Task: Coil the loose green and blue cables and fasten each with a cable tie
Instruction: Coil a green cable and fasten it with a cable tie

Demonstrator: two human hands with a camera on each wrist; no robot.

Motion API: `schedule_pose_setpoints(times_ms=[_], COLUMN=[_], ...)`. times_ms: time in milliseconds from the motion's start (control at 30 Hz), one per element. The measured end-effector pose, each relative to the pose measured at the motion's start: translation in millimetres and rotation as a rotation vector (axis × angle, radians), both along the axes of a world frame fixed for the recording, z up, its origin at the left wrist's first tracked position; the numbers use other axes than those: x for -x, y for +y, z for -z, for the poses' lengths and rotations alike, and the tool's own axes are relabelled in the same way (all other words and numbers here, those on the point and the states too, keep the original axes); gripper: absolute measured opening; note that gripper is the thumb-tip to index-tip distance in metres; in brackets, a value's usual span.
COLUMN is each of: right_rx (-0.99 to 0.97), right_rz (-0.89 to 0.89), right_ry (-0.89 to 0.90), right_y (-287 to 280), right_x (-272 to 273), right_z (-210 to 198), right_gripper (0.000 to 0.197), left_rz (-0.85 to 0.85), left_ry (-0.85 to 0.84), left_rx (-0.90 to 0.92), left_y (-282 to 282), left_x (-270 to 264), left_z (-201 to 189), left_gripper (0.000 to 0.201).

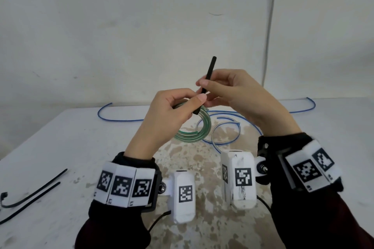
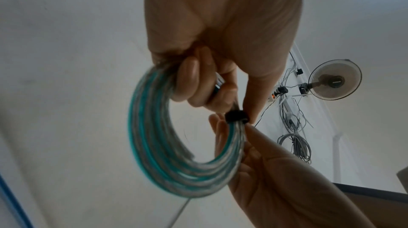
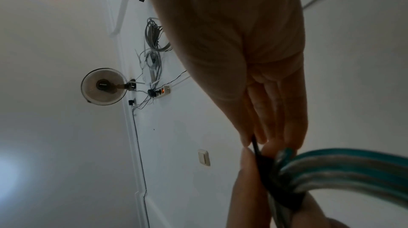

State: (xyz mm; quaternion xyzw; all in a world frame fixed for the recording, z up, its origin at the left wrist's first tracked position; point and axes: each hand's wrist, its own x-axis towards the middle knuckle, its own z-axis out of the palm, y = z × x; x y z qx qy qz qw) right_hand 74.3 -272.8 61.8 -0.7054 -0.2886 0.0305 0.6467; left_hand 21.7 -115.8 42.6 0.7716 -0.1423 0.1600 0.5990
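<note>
The green cable (image 1: 189, 127) is held as a tight coil above the table (image 1: 60, 147), and the step in hand is judged to be its fastening: a black cable tie (image 1: 208, 77) is wrapped round the strands at one side of the coil, its free tail standing up between the hands. The coil is gripped by the left hand (image 1: 172, 111), whose fingers are curled through the loop and pressed together on the strands beside the tie. The tie's strap is pinched by the right hand (image 1: 232, 95) between thumb and fingertips, just above the coil. The next move is judged to call for a steady pull on the tail while the strands are kept bunched, so that no turn slips out before the tie is cinched. The blue cable (image 1: 222, 127) is left loose on the table behind the hands, its ends trailing to either side, and is not yet coiled. Two spare ties (image 1: 34, 194) are laid near the table's left edge. No brand or readable writing is found; only black-and-white square markers are seen on the wristbands (image 1: 125, 186).
</note>
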Motion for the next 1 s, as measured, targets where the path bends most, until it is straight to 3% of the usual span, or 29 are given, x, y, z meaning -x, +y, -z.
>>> schedule_pose_setpoints(times_ms=[133,233,300,433,600,733,833,1000], right_rx=[0.076,0.101,0.103,0.118,0.055,0.083,0.173,0.192], right_rz=[-0.023,0.173,0.265,0.343,0.398,0.374,0.308,0.268], right_ry=[-0.101,-0.326,-0.379,-0.347,-0.338,-0.271,-0.237,-0.064], right_y=[0.8,13.5,23.1,29.1,24.7,7.4,-11.4,-68.4], right_x=[-1.3,-1.9,-0.5,-0.1,0.5,2.7,15.7,45.5], right_z=[1.1,3.3,5.8,9.4,1.3,-0.2,3.7,5.3], right_gripper=[0.02,0.021,0.017,0.019,0.024,0.022,0.01,0.022], left_rz=[-0.011,-0.059,-0.094,-0.164,-0.002,0.071,0.088,0.194], left_ry=[-0.012,-0.029,-0.063,-0.13,0.0,0.054,0.073,0.099], left_rx=[0.021,0.03,-0.001,-0.124,0.104,0.077,0.107,0.161], left_y=[0.3,3.4,5.3,3.3,-4.4,-4.3,-11.8,-59.9], left_x=[-1.1,-3.7,-2.5,0.4,-1.3,-1.6,-1.0,-1.7], left_z=[-0.3,-0.3,-1.4,-1.0,-1.6,0.9,2.7,14.3], left_gripper=[0.019,0.021,0.02,0.021,0.019,0.018,0.011,0.015])
